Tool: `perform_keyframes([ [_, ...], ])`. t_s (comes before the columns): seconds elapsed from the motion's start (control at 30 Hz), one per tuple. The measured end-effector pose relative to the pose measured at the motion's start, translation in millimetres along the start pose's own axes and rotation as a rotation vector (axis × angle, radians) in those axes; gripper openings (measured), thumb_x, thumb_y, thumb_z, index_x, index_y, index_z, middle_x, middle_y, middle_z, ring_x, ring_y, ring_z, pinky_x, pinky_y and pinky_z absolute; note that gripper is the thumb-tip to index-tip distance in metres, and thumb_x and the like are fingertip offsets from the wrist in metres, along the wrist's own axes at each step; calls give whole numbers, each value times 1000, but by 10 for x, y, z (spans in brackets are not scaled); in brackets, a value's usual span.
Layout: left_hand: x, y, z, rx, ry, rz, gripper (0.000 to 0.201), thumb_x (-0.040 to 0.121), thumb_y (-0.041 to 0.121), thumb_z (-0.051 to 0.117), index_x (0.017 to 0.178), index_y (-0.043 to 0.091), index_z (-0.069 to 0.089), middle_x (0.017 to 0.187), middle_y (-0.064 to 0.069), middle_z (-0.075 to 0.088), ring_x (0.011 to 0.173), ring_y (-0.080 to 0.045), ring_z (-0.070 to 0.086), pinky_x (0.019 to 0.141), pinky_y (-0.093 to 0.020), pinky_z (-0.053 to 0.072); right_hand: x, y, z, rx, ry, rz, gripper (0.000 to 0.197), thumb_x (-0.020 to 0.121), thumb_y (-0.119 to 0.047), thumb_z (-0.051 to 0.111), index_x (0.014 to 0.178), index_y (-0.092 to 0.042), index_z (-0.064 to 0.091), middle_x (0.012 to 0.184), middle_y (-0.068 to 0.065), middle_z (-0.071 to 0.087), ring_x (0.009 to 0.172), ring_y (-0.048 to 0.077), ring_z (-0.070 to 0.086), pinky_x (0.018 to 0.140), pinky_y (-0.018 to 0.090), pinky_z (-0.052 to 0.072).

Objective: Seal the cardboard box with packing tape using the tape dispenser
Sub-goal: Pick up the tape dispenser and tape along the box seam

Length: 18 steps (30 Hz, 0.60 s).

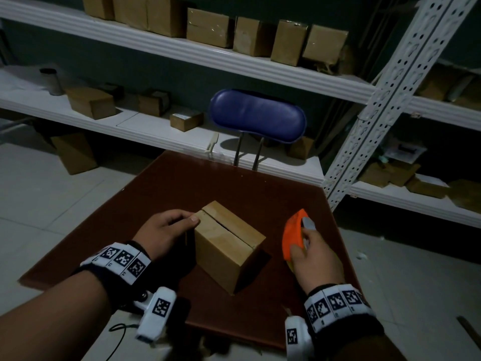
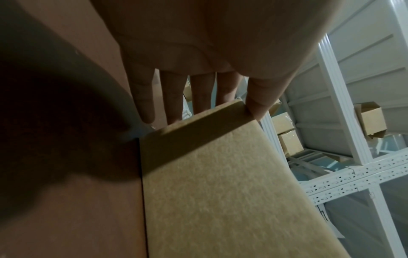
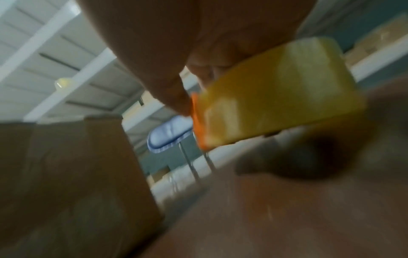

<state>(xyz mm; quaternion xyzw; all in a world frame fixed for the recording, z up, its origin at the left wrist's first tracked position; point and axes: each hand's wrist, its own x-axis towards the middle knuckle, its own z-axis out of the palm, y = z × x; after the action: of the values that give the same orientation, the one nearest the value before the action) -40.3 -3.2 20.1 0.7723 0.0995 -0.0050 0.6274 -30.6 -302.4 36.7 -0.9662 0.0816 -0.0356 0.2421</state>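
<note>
Tabletop (image 1: 229,183): reddish-brown, matte, square-cornered, dimly lit; dark shadows under both hands.
Cardboard box (image 1: 229,243): near the middle of the tabletop, set corner-on; top flaps down, seam between them bare and slightly gapped.
Left hand (image 1: 166,230): grip grasping the box's upper left corner — thumb on the top edge, fingers (image 2: 143,104) straight down the far side.
Right hand (image 1: 315,254): grip grasping the orange tape dispenser (image 1: 294,235), just right of the box and apart from it; yellowish roll (image 3: 276,97) seen in the blurred right wrist view, raised off the tabletop.
Wrists: black bands with square coded markers and white camera pods.
Chair (image 1: 257,117): blue padded back on metal posts, beyond the far edge.
Shelving (image 1: 385,105): white perforated-steel racks behind and to the right — rows of small cardboard boxes on several levels.
Floor (image 1: 46,194): pale tiles; one carton lying at the left.
</note>
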Motion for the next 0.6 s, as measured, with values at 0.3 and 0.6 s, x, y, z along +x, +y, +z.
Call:
perform_keyframes([
  [0.3,-37,46,32,40,0,17,11,91,32,67,92,26,75,101,5,72,95,-15,65,78,-30,47,57,-68,-406,999,173,271,20,90,-30,58,88,-18,73,82,6,69,83,29,65,78,42,51],
  [0.6,-125,164,98,116,14,119,19,89,28,69,107,24,70,105,8,69,98,-6,63,74,-20,44,-143,-236,-624,1049,-4,11,22,90,-35,69,75,-18,70,69,9,66,66,26,62,70,41,51],
])
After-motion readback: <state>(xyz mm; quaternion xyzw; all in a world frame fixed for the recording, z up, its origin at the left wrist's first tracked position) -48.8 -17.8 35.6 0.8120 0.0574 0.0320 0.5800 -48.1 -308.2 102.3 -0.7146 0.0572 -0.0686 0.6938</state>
